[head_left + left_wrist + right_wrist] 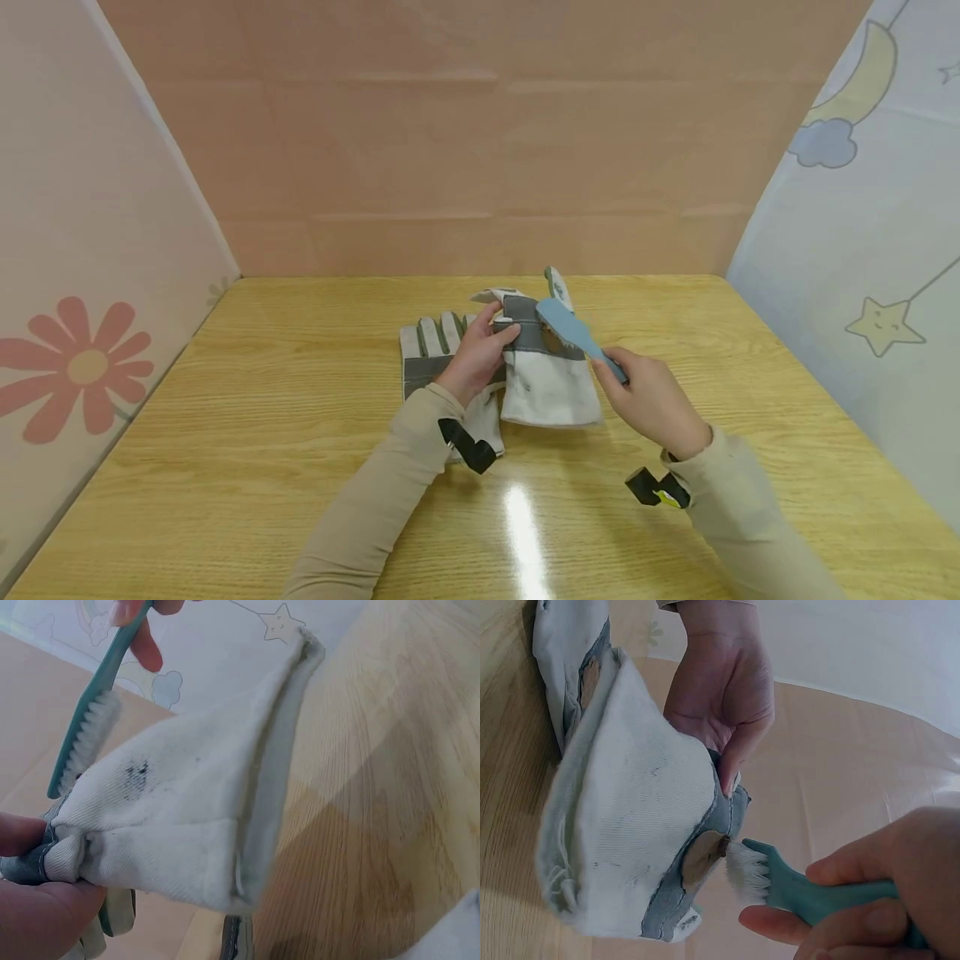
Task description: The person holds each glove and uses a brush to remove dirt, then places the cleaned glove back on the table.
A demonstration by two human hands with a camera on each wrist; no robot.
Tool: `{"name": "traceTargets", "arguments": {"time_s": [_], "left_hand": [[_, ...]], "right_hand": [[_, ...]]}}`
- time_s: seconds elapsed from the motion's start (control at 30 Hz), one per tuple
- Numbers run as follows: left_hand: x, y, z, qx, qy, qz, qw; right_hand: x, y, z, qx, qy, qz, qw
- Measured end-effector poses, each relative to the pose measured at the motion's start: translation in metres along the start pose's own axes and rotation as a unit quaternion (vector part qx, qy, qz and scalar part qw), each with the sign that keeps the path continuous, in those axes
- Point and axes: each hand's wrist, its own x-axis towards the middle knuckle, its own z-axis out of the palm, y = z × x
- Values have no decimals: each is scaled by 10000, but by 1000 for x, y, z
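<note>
My left hand [480, 354] pinches a white and grey work glove [551, 387] at its grey band, thumb on the near side, and holds it raised with the wide cuff hanging toward me. Dark specks mark the white cloth in the left wrist view, and a brown patch [703, 860] shows on the band in the right wrist view. My right hand [656, 400] grips the handle of a blue scrub brush [567, 323]. Its white bristles [748, 874] are right at the grey band beside the brown patch. A second matching glove [423, 367] lies beneath my left hand, partly hidden by it.
Both gloves are over a wooden table [300, 483]. An orange-brown backdrop [480, 150] stands behind it, with printed white panels [862, 250] on either side. Black camera mounts [471, 447] are strapped to both wrists.
</note>
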Motion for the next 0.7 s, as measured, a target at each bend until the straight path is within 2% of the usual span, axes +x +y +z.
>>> {"name": "traceTargets", "arguments": {"time_s": [0.2,0.47,0.7], "left_hand": [[1,0,-2,-82,34,-49,9999],[-1,0,0,-12,21,-63,10000],[-1,-2,-1,46,-9,-26,10000]], "right_hand": [[-5,1,-4,-115,-137,2,9998],[-3,1,-3,-29,280,-53,9996],[-2,2,2,72,-69,-25,9999]]}}
